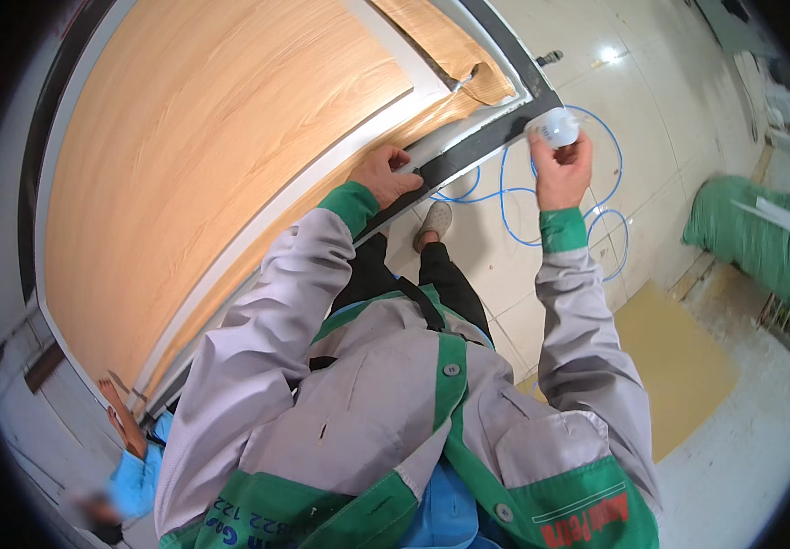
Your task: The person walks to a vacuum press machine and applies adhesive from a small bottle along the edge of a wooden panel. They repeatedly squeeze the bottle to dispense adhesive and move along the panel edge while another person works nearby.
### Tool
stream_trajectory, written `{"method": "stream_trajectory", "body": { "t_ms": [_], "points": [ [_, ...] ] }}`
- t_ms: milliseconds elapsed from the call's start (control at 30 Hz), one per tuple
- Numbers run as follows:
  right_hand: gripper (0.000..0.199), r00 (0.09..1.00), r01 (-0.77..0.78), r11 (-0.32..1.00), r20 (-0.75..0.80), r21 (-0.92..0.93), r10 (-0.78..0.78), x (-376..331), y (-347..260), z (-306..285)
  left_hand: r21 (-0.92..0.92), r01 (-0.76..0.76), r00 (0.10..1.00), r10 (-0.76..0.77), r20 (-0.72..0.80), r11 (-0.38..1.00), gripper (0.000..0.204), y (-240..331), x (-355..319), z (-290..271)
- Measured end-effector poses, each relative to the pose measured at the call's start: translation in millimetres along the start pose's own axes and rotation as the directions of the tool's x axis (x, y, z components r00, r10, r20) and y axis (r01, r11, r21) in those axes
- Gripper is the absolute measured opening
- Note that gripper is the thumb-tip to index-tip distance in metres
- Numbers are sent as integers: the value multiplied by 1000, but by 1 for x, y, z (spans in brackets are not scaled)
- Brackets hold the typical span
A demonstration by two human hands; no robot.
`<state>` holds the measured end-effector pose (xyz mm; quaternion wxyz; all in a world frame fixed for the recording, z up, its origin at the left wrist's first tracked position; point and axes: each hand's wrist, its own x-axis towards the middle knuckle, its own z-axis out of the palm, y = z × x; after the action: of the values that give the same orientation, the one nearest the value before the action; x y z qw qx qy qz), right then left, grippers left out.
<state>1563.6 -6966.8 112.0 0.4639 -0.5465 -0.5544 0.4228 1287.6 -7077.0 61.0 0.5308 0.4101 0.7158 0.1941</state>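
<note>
White plastic-looking roll [557, 128], small & round, sits in the R hand [563, 174], pinched btw thumb & fingers, by the panel's far R corner. The dark border [473, 151] runs in a long band from the L hand [378, 178] up & right to that corner, so the roll lies up-right of the L hand, roughly along the border's long axis; R hand is the nearer one to the corner. L hand is at the same edge, thumb & fingers bent toward each other; can't tell if anything thin is btw them.

Wood-grain panel [203, 146] fills the L side; nr its top R, a crinkled brown sheet [489, 87] curls up. Blue hose [621, 151] loops on the floor below the roll, w/ a grey shoe [433, 225] nearby. Further out: green bundle [743, 229] far R, tan sheet [674, 357] lower R, co-worker's blue sleeve [134, 480] lower L.
</note>
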Motion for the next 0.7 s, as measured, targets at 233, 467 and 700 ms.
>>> {"method": "stream_trajectory", "body": {
  "t_ms": [233,467,700],
  "points": [
    [57,976,-198,970,64,-140,208,-138,-13,9,-235,-73,957,134,258,969,54,-15,15,-23],
    [51,967,-251,941,-19,-225,253,-212,-8,35,-64,-100,961,113,253,993,51,-6,28,-21],
    [50,974,-222,908,-38,-355,223,-208,-12,49,-114,-192,952,213,219,975,48,-11,29,-20]
  ]
}}
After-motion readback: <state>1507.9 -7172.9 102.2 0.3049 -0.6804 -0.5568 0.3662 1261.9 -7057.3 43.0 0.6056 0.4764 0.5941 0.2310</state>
